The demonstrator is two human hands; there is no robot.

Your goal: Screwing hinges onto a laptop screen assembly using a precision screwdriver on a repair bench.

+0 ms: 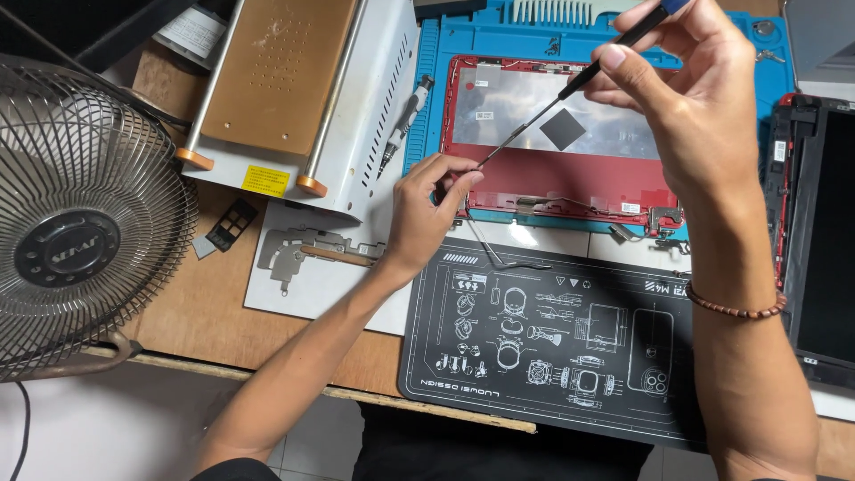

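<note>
While my right hand [686, 98] pinches the black handle of a long, thin screwdriver [570, 93] between thumb and fingers, its metal shaft slants down toward my left hand [427, 214]. My left hand is nearly closed, thumb and fingertips drawn together right at the tip of the shaft, on the left edge of the red plastic laptop lid [570, 174]; whether anything small sits between those fingertips I cannot tell. The lid lies open side up on a blue rubber work mat [445, 53] toward the far edge of the table [205, 312], with a silvery foil sheet and a dark grey square pad inside it. Nearer to me lies a black mat printed with white line drawings [534, 338], reaching the table's near edge. Just left of my left hand rests a grey metal heatsink with a copper pipe [307, 254] on a white sheet. A second screwdriver with a grey handle [405, 120] lies beside the blue mat. A round wire-caged fan [76, 223] stands at the table's left edge, and a black screen panel [824, 240] lies at the right edge.
</note>
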